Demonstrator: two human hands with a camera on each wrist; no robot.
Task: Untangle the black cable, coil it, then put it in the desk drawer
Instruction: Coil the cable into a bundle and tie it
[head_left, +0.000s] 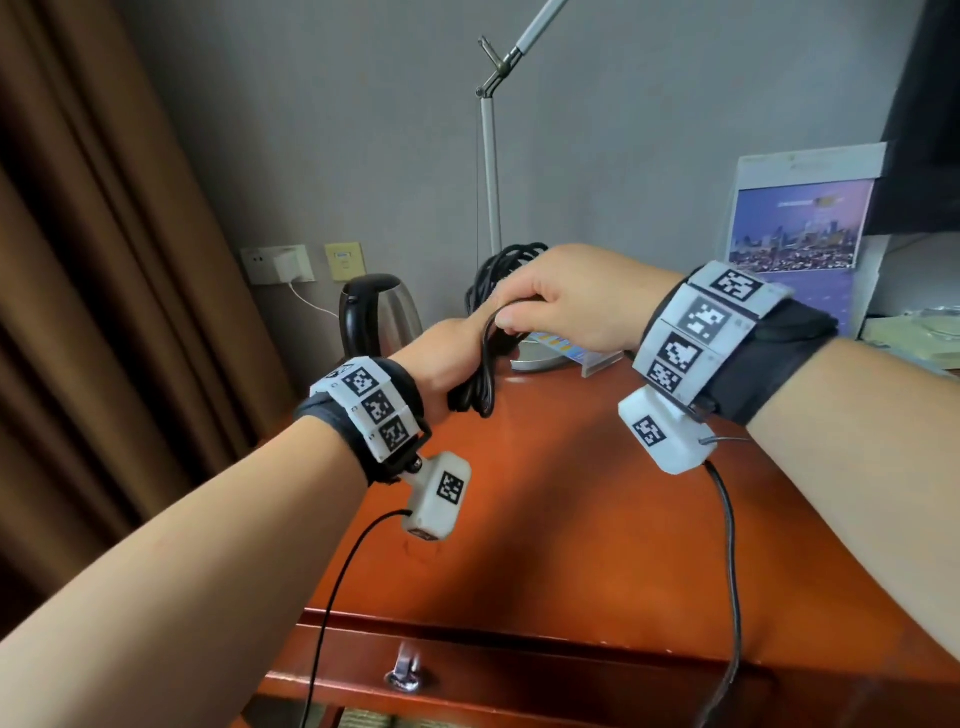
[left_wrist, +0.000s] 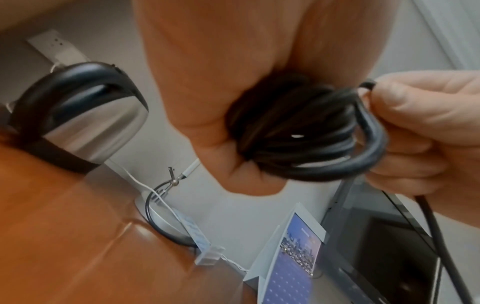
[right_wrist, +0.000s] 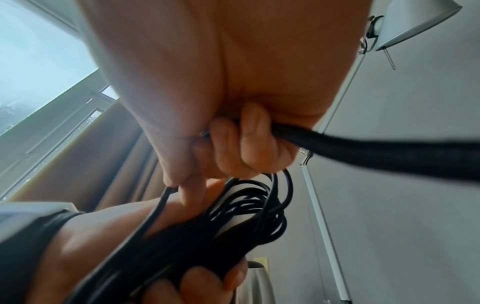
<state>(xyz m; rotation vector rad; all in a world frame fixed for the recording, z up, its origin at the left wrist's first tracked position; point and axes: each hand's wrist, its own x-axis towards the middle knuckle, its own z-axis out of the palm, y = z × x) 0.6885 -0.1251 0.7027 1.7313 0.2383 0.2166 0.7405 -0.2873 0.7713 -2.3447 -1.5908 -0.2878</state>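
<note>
The black cable (head_left: 485, 358) is gathered into a bundle of loops held in the air above the back of the desk. My left hand (head_left: 441, 364) grips the bundle (left_wrist: 293, 133) round its middle, fingers curled about it. My right hand (head_left: 561, 301) is just above and to the right, pinching one strand (left_wrist: 371, 131) of the black cable and holding it bent round the coil (right_wrist: 233, 222). Loops stick out past both hands toward the wall. The desk drawer (head_left: 519, 680), with a metal pull (head_left: 404, 673), sits closed at the front edge below my arms.
On the red-brown desk (head_left: 571, 519) stand a steel kettle (head_left: 379, 312) at the back left, a desk lamp (head_left: 491, 171) with its round base behind my hands, and a printed stand-up card (head_left: 800, 234) at the back right. Brown curtains (head_left: 104, 260) hang left.
</note>
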